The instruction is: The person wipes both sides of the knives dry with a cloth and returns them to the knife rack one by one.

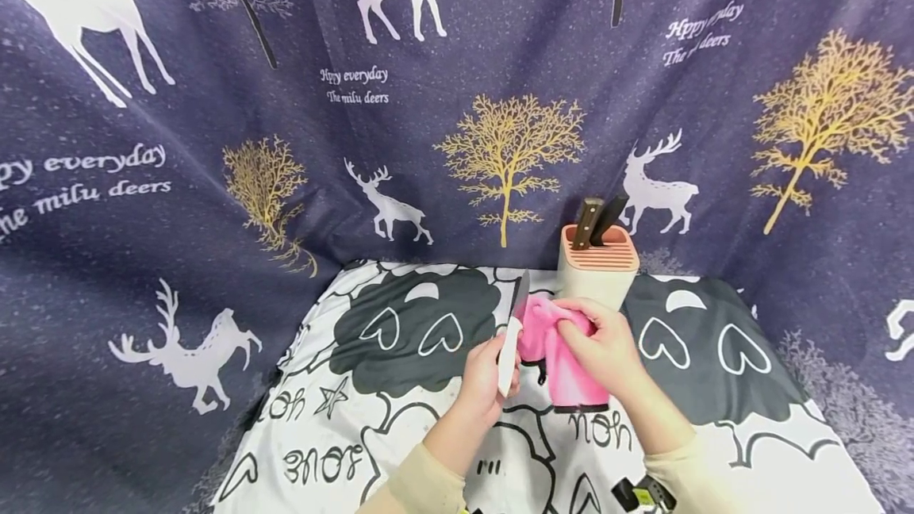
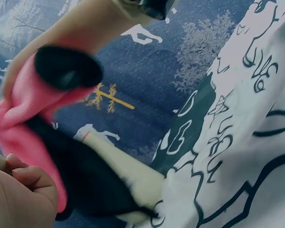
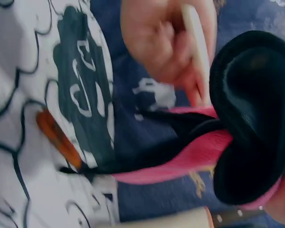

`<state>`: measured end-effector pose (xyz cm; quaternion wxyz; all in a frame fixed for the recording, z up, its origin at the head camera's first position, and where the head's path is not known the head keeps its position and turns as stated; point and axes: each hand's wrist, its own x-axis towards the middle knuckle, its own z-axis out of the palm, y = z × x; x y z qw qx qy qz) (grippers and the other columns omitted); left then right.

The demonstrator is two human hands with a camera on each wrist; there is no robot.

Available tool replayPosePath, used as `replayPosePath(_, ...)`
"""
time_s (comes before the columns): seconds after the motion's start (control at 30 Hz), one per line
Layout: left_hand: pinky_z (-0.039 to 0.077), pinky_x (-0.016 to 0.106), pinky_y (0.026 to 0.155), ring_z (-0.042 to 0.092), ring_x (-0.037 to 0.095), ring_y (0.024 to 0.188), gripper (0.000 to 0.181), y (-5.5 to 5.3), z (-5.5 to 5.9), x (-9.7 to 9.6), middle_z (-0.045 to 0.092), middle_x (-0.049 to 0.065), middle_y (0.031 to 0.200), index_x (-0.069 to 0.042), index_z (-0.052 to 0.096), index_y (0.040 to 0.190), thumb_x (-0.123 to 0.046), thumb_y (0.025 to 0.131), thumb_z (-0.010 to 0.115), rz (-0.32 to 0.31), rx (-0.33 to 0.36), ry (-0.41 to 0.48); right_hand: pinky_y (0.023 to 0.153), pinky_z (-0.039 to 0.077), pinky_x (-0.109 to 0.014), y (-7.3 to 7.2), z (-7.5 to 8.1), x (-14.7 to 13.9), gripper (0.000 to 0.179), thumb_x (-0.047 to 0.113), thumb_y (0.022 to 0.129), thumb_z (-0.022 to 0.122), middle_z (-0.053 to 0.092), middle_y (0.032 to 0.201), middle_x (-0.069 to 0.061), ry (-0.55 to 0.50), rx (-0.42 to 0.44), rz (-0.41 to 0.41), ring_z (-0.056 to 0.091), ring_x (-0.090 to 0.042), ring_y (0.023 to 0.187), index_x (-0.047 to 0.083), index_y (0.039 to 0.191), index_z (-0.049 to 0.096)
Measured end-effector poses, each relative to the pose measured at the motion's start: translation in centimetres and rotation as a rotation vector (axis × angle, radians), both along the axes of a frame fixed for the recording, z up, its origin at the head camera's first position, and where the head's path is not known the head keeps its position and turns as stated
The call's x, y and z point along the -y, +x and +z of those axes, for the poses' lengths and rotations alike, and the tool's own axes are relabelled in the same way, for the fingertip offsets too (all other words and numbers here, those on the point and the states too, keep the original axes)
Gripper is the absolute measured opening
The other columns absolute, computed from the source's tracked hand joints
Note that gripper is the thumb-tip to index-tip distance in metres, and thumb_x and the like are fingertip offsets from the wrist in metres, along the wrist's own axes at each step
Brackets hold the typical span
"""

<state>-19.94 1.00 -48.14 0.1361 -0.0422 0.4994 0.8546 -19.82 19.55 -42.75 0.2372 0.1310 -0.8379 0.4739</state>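
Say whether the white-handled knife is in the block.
Out: the left hand grips the white-handled knife apart from the knife block.

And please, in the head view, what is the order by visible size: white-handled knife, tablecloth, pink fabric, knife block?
Tablecloth
Knife block, pink fabric: alike, unranked; right hand partly hides both
White-handled knife

Knife hndl (image 1: 509, 357) smooth plastic, blade (image 1: 521, 297) metal; pink cloth (image 1: 577, 375) matt.
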Motion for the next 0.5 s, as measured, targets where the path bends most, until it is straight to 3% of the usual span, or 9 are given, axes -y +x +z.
replayPosePath(0.07, 0.037, 0.018, 0.042, 0.047, 0.003, 0.043, 0.031, 0.1, -0.1, -0.6, 0.055, -0.004, 0.063, -0.004, 0.064, 0.098, -0.027, 0.107, 0.045, 0.008, 0.004, -0.015, 0.074, 0.048, -0.012, 0.1, -0.7, 1.3, 0.026, 0.002, 0.085, 0.074, 0.079, 0.104, -0.009, -0.011, -0.015, -0.005, 0.063, -0.003, 0.087, 0.012, 0.109, 0.078)
replayPosePath(0.23, 0.040, 0.018, 0.040, 0.047, 0.003, 0.042, 0.028, 0.3, -0.5, -1.4, 0.052, -0.006, 0.055, -0.014, 0.060, 0.079, -0.018, 0.102, 0.044, 0.044, -0.012, -0.018, 0.082, 0.052, -0.030, 0.1, -3.3, 3.8, 0.032, 0.003, 0.082, 0.072, 0.077, 0.108, -0.004, 0.115, -0.141, 0.052, 0.066, -0.017, 0.095, 0.011, 0.112, 0.076)
replayPosePath(0.33, 0.038, 0.018, 0.043, 0.046, 0.003, 0.045, 0.028, 0.3, -0.7, -1.3, 0.053, -0.007, 0.056, -0.014, 0.064, 0.081, -0.015, 0.100, 0.044, 0.099, -0.010, -0.008, 0.089, 0.052, -0.041, 0.5, -4.5, 4.9, 0.035, 0.005, 0.079, 0.070, 0.076, 0.112, -0.006, 0.186, -0.243, 0.073, 0.069, -0.027, 0.102, 0.008, 0.115, 0.073)
replayPosePath(0.5, 0.038, 0.019, 0.045, 0.047, 0.004, 0.047, 0.031, 0.3, -0.9, -1.1, 0.055, -0.007, 0.058, -0.011, 0.068, 0.086, -0.016, 0.102, 0.042, 0.151, 0.004, 0.011, 0.094, 0.051, -0.044, 1.3, -5.4, 6.0, 0.039, 0.004, 0.076, 0.066, 0.076, 0.114, -0.009, 0.229, -0.318, 0.022, 0.069, -0.032, 0.105, 0.007, 0.114, 0.073)
